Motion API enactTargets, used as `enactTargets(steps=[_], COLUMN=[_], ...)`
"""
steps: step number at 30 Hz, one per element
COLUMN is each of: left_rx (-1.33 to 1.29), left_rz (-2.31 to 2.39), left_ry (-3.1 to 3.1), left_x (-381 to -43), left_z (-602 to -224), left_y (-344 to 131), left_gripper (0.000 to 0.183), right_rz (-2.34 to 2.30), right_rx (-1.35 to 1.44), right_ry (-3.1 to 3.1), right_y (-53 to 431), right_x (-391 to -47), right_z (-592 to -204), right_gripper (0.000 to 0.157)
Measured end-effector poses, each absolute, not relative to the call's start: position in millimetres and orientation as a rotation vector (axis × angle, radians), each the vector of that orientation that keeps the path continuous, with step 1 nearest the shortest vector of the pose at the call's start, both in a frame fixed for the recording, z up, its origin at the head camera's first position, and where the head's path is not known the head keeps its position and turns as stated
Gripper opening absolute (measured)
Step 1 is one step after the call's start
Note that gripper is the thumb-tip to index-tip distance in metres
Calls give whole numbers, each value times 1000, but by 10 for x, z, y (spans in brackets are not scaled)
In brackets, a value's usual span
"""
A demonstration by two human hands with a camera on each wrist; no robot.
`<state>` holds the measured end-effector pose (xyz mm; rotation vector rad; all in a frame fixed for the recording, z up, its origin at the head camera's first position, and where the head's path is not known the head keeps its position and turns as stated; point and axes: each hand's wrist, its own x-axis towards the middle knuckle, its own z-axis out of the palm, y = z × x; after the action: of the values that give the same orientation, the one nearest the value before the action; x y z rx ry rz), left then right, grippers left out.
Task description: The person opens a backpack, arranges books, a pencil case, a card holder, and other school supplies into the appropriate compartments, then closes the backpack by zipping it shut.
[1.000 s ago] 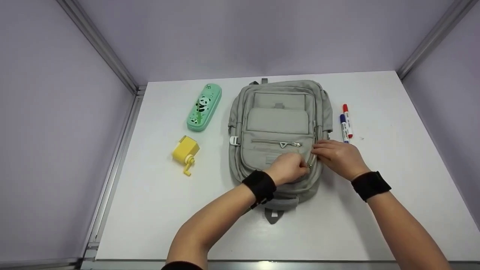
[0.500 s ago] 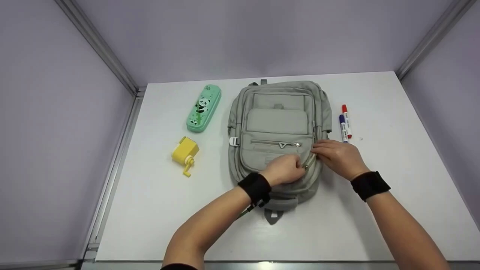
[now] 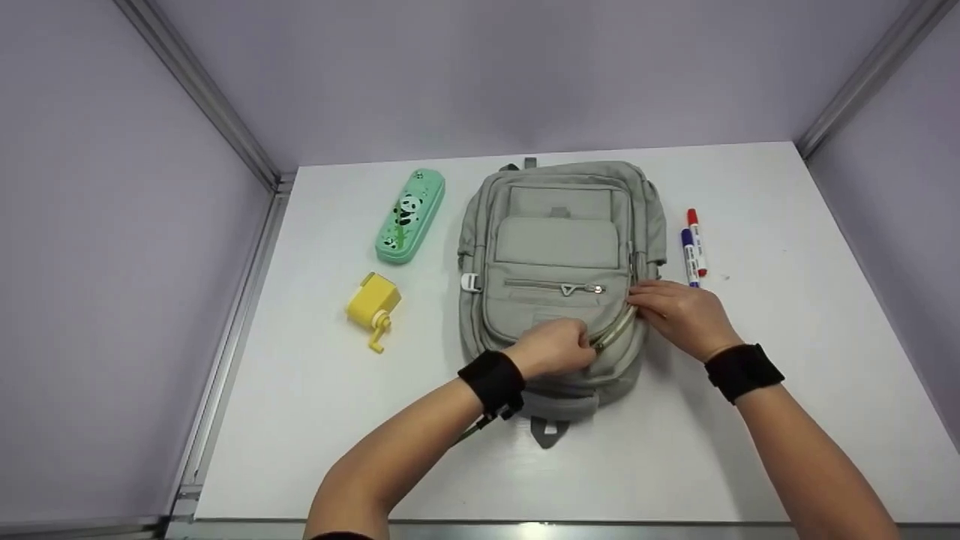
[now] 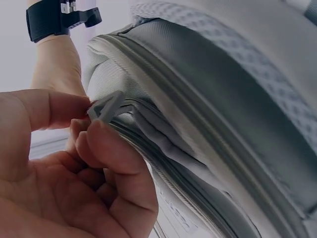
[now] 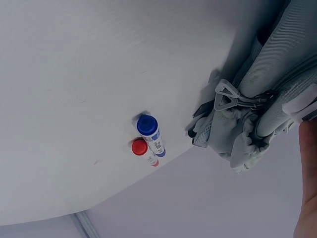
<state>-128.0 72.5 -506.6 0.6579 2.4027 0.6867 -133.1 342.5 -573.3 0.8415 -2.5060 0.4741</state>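
A grey backpack point(image 3: 556, 244) lies flat with its front pocket side up. My left hand point(image 3: 553, 348) is over the lower part of the backpack, its thumb and finger pinching a triangular zipper pull point(image 4: 108, 106). Between the two hands a curved stretch of zipper point(image 3: 616, 328) shows along the pocket's edge. My right hand point(image 3: 686, 315) grips the backpack's right edge at the upper end of that stretch. One of its fingers point(image 5: 308, 163) reaches a light-coloured piece point(image 5: 299, 105) on the bag's side; the rest of this hand is out of the right wrist view.
A green pencil case point(image 3: 410, 216) with pandas and a yellow hand-crank pencil sharpener point(image 3: 373, 301) lie left of the backpack. Blue point(image 3: 689, 259) and red point(image 3: 697, 244) markers lie to its right. Walls point(image 3: 480, 75) enclose the white table point(image 3: 810, 315) at the back and sides.
My left hand has slid left and toward the table's near edge, drawing the zipper pull along the pocket's curve. More of the zipper shows behind it. The right hand has stayed in place.
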Motion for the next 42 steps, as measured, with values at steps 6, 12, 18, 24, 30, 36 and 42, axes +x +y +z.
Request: enactTargets(steps=[6, 12, 18, 24, 30, 36, 42], left_rx=[670, 675, 681, 689, 708, 747, 747], left_rz=[686, 662, 645, 671, 669, 634, 604], left_ry=[2403, 2425, 2430, 2420, 2417, 2437, 2475], left_x=[-1255, -1245, -1238, -1245, -1239, -1225, -1213], left_z=[-5043, -5044, -5089, -5091, -5095, -5078, -5075], left_y=[644, 642, 661, 672, 665, 589, 444], left_gripper=[7, 7, 13, 19, 20, 19, 19], right_rz=[466, 479, 599, 639, 558, 561, 557], right_rx=[840, 857, 967, 1200, 1229, 1209, 1196], right_ry=[-2487, -2525, -2527, -2499, -2527, -2553, -2558], right_y=[3430, 3393, 3249, 3034, 2947, 2923, 2960], right_x=[-1332, -1323, -1227, -1158, -1136, -1124, -1097], right_z=[-5739, -5696, -5600, -5493, -5418, -5405, -5418], right_gripper=[30, 25, 32, 19, 16, 15, 9])
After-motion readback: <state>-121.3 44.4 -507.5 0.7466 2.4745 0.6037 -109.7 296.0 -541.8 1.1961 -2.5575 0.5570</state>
